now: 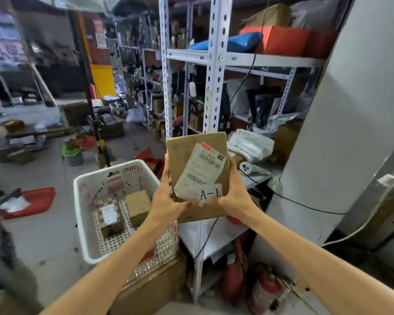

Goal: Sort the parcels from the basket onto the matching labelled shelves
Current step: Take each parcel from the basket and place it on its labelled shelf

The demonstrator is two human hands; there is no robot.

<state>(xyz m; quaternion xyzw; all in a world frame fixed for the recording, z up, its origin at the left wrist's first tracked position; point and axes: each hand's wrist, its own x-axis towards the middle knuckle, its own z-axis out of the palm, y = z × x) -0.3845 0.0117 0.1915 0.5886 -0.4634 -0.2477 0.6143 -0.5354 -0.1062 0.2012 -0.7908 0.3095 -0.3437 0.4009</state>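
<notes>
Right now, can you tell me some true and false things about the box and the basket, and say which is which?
1. The left grip and right grip both hold the box. True.
2. The tag on the box says B-2. False: it says A-1.
3. The basket is empty. False: parcels lie in it.
4. The basket is white. True.
5. A blue bag lies on an upper shelf. True.
</notes>
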